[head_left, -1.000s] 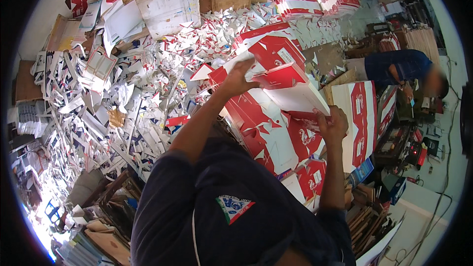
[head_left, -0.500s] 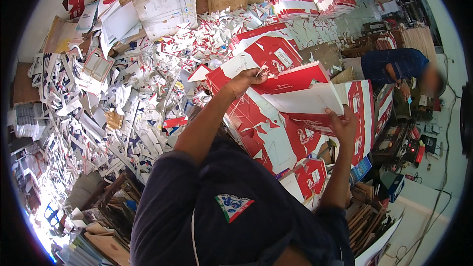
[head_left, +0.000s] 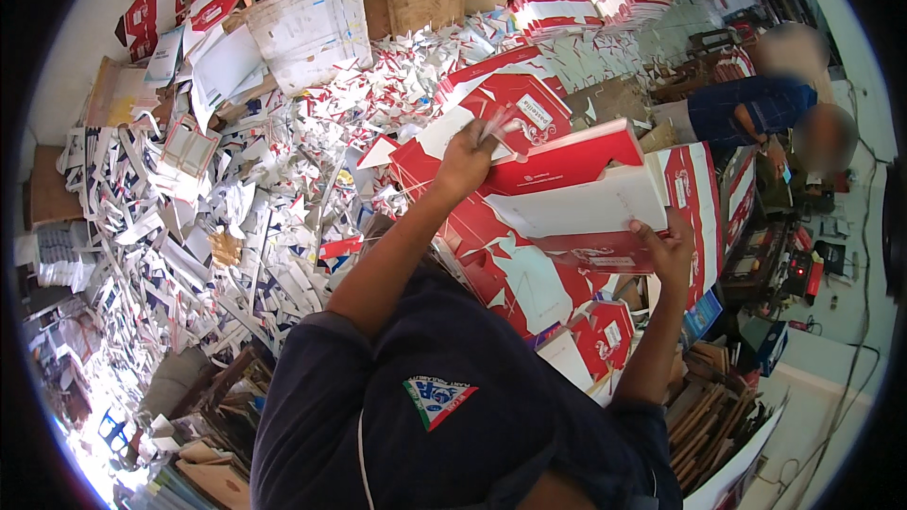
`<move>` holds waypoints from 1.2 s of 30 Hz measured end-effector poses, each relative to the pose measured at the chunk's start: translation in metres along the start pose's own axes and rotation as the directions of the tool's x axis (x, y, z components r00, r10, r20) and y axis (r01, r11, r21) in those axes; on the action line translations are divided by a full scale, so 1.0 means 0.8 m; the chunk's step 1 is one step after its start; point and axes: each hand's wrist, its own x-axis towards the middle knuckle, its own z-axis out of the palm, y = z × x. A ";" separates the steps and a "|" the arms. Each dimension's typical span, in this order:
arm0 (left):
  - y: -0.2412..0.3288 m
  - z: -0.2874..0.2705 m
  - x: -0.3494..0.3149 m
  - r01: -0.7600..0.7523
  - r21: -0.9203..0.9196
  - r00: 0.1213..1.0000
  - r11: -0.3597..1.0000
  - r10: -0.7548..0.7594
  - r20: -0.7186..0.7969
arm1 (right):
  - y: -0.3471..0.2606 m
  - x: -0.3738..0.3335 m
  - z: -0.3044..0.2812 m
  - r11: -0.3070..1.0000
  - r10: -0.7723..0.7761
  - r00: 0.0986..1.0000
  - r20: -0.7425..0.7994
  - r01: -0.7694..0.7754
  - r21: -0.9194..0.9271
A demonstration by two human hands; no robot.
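White paper scraps (head_left: 250,217) lie heaped; left hand (head_left: 465,161) pinches thin pale strips (head_left: 503,121), right hand (head_left: 671,244) grips folded red-and-white cardboard (head_left: 572,203) near its right edge.

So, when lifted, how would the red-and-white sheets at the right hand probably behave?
The sheets are probably fairly stiff: they sag little beside the right hand. Their layered edges suggest they could slide apart if tilted.

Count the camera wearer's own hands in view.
2: the left hand, holding thin pale scraps beside the red-and-white card, and the right hand, gripping the card's right end. Neither is hidden.
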 end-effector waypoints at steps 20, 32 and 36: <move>0.011 -0.334 0.051 0.554 0.765 0.703 0.329 0.308 -0.641 | 0.020 -0.068 -0.105 0.991 0.076 0.798 -0.598 0.004 0.131; 0.174 -0.004 0.019 -0.339 0.055 0.822 0.939 0.267 0.503 | 0.013 -0.056 -0.045 0.987 -0.019 0.959 -0.284 0.064 0.149; 0.197 0.010 0.021 -0.091 -0.129 0.829 0.988 0.146 0.540 | 0.003 -0.058 -0.033 0.975 0.015 0.978 -0.208 0.032 0.221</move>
